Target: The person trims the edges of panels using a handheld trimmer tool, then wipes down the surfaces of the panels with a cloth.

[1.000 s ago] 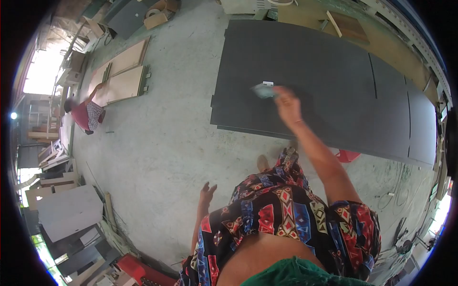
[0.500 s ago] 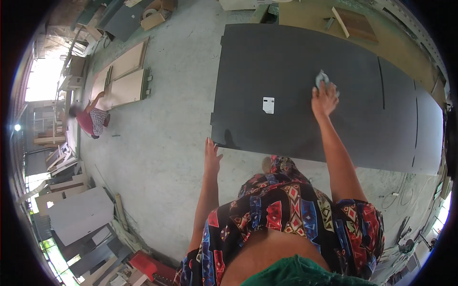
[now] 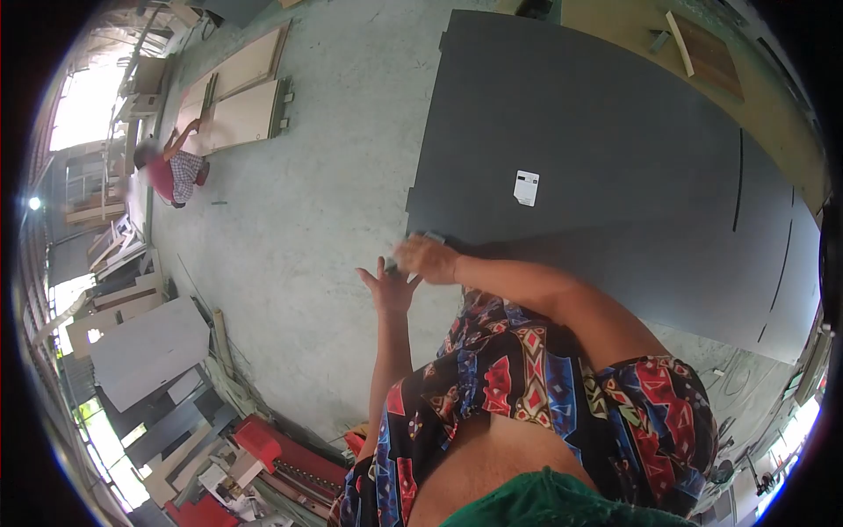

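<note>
A large dark grey panel (image 3: 606,114) lies flat in front of me, with a white label (image 3: 525,189) stuck on it. At its near left corner is my right hand (image 3: 428,259), fingers bent around a crumpled grey cloth (image 3: 434,236) that is mostly hidden. Just below and to the left, my left hand (image 3: 391,288) is open with its fingers spread. Its fingertips come close to the right hand; whether they touch the cloth I cannot tell.
At the far left, a person (image 3: 171,171) crouches beside pale panels (image 3: 241,114) on the concrete floor (image 3: 325,158). Offcut boards (image 3: 154,351) are piled at the lower left. Behind the dark panel stands a tan surface (image 3: 606,22) with a brown board (image 3: 707,57) on it.
My right hand has swept from the middle of the panel to its near left corner with the cloth. My left hand has dropped slightly off the corner and spread its fingers. The view has shifted.
</note>
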